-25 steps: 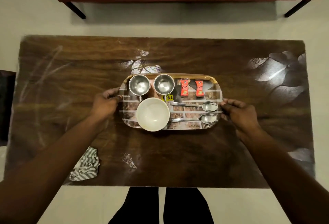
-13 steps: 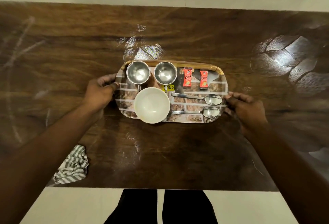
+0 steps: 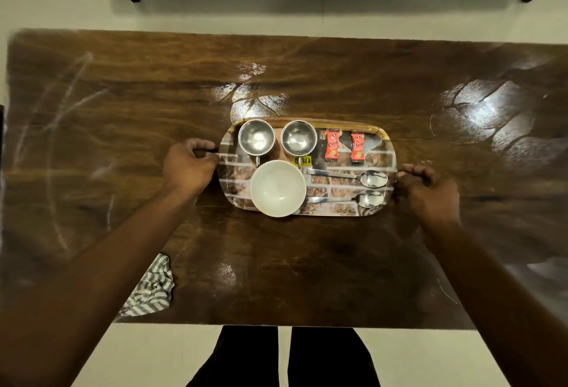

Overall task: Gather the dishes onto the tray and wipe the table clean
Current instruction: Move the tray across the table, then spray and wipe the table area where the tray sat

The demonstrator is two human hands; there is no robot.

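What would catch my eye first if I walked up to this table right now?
Most likely the tray at the table's centre, with a left hand and a right hand at its two short ends. On it sit two steel cups at the far edge, a white bowl nearest the person, two spoons and two red sachets. A striped cloth lies crumpled at the near left edge.

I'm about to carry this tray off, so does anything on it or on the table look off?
The round white bowl hangs over the near rim of the brick-patterned tray, so it might slip. Pale smear marks streak the dark wooden table at its left end, and the striped cloth lies crumpled at the near edge.
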